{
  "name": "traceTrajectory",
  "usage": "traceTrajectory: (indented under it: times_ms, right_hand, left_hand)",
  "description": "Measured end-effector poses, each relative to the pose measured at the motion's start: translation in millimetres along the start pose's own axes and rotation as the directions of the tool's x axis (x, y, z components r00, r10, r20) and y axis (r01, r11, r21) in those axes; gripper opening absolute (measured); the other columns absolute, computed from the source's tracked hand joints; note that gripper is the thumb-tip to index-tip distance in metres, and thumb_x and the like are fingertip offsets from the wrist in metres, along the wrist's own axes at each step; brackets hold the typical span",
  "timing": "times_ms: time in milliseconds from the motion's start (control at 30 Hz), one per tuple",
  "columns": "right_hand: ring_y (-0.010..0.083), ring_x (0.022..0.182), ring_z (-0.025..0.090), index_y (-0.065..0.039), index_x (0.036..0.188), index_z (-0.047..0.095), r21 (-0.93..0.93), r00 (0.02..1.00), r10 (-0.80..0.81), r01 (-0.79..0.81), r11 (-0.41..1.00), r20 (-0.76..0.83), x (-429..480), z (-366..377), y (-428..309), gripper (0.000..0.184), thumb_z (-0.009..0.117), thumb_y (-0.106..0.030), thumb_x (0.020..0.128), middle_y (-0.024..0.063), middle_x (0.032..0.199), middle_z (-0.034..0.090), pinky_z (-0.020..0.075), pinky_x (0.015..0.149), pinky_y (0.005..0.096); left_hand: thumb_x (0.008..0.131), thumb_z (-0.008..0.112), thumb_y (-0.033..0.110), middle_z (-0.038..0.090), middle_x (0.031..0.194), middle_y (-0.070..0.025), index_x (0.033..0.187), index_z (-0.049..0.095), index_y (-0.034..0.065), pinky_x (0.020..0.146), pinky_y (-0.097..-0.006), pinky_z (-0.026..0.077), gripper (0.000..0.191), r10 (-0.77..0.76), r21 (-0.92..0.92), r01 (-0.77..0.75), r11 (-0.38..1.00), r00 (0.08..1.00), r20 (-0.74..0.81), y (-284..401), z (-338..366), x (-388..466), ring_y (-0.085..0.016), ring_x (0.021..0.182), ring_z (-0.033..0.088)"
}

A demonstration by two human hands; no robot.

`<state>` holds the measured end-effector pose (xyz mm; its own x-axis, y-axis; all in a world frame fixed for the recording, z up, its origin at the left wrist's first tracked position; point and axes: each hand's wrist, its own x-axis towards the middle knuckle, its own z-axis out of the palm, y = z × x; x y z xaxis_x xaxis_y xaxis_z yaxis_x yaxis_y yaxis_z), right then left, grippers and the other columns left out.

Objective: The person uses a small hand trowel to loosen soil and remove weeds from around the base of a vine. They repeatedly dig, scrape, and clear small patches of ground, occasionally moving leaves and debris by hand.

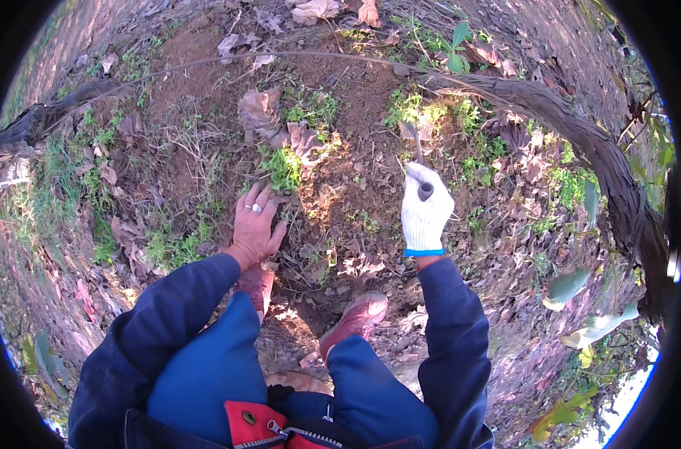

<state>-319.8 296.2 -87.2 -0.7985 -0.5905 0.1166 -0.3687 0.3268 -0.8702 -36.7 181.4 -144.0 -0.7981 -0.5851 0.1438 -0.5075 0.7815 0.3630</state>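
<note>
My left hand (257,221), bare and with a ring on one finger, lies over the ground with its fingertips at the lower edge of a bright green weed clump (284,168). It grips nothing that I can see. My right hand (428,207) wears a white knit glove with a blue cuff and is closed around the dark round handle (425,191) of a hand tool. The tool's thin metal shank (418,147) points away from me, its far end over green weeds and a dry leaf. The exact kind of tool is unclear.
A thick woody vine trunk (593,140) curves along the right side, with a thin wire or cane (318,54) across the far side. Another dark trunk (43,118) stands at left. Dry leaves (260,109) and weeds cover the soil. My shoes (358,317) are close below my hands.
</note>
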Motion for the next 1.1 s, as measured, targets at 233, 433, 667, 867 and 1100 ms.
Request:
traceTrajectory:
  times_ms: [233,433,667,867,1100]
  right_hand:
    - [0.022,0.083,0.07,-0.007,0.096,0.071,-0.017,0.964,-0.172,0.179,0.984,0.2,-37,-16,-12,0.013,0.067,-0.003,0.084,0.0092,0.091,0.071,0.0543,0.075,0.031]
    - [0.0284,0.066,0.062,-0.016,0.104,0.07,-0.405,0.906,-0.363,0.423,0.811,0.217,-36,-41,-18,0.038,0.063,0.003,0.073,0.0082,0.082,0.061,0.0508,0.06,0.0386]
    - [0.0281,0.063,0.06,-0.018,0.107,0.069,-0.442,0.853,-0.391,0.516,0.734,0.346,-30,-45,-17,0.045,0.065,0.0,0.066,0.0081,0.085,0.059,0.0494,0.057,0.0384]
    - [0.025,0.081,0.068,-0.006,0.098,0.07,-0.36,0.968,-0.246,0.243,0.901,0.037,-34,-27,-17,0.02,0.068,0.003,0.08,0.0096,0.09,0.069,0.0529,0.077,0.031]
    - [0.0152,0.085,0.067,-0.001,0.1,0.07,0.148,0.982,0.186,-0.186,0.971,0.014,-22,-44,-9,0.015,0.065,0.001,0.086,0.0088,0.1,0.07,0.0526,0.078,0.0281]
  left_hand:
    - [0.077,0.065,0.027,0.046,0.136,-0.0249,0.117,0.056,-0.0035,0.106,-0.0574,0.029,0.051,-0.017,-0.032,0.018,0.999,0.999,0.028,0,0,-1,-0.046,0.128,0.039]
    - [0.077,0.066,0.027,0.048,0.135,-0.0229,0.116,0.057,-0.0015,0.105,-0.0553,0.032,0.049,0.001,-0.004,-0.001,1.0,1.0,0.007,1,-2,0,-0.044,0.127,0.041]
    - [0.076,0.066,0.027,0.048,0.135,-0.0224,0.116,0.057,-0.0017,0.104,-0.0559,0.032,0.05,-0.005,-0.023,0.005,1.0,1.0,0.006,1,-2,0,-0.044,0.126,0.042]
    - [0.077,0.066,0.027,0.047,0.135,-0.0238,0.117,0.056,-0.0026,0.105,-0.0565,0.031,0.051,-0.01,-0.04,0.011,0.999,1.0,0.017,2,-4,0,-0.045,0.128,0.04]
    - [0.078,0.065,0.027,0.047,0.135,-0.0239,0.118,0.056,-0.0025,0.105,-0.056,0.031,0.05,-0.027,-0.009,0.027,1.0,0.999,0.023,2,-2,1,-0.045,0.128,0.04]
